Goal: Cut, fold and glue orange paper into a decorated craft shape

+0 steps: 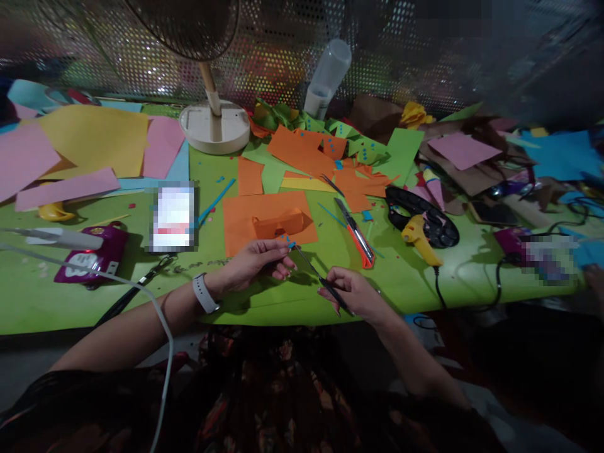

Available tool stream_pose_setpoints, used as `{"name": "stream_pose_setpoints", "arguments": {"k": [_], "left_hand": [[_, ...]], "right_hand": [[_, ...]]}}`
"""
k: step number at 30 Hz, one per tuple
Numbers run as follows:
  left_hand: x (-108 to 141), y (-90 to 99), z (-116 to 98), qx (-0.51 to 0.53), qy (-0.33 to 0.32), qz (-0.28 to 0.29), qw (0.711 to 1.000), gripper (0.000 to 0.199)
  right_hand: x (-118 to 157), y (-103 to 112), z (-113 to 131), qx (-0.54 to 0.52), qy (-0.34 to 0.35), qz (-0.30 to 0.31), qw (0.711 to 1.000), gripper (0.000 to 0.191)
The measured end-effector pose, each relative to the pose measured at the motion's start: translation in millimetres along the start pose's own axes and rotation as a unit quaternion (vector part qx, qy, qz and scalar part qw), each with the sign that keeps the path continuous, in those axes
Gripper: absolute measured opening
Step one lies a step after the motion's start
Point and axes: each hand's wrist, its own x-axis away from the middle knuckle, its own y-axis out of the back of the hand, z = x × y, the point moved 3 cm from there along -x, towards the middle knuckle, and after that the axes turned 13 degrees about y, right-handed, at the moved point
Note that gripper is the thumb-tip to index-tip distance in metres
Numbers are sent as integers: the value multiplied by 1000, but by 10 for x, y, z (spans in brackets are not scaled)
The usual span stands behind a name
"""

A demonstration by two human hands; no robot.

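Note:
My left hand [264,261], with a pale watch strap on its wrist, pinches a small orange paper piece [284,238] that bears blue dots. A slim, dark, pointed tool that looks like tweezers [336,294] is gripped in my right hand [353,290]. Its tip meets the paper piece at my left fingertips. Just beyond my hands, a folded orange paper shape [278,223] stands on a flat orange sheet [238,211]. An orange-handled utility knife [355,234] lies to the right of them.
A phone with a lit screen [173,217] lies left, near a purple device [97,255] and white cable. A fan [214,129], bottle [328,75] and paper scraps line the back. Right are a yellow glue gun [421,238], black palette [441,229] and another person's hand [595,280].

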Motion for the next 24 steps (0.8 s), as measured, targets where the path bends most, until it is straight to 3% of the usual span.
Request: {"name": "stream_pose_setpoints", "arguments": {"k": [24], "left_hand": [[9, 2, -10, 9, 14, -24, 1000, 9]], "right_hand": [[-3, -8, 21, 3, -7, -25, 1000, 57]]}}
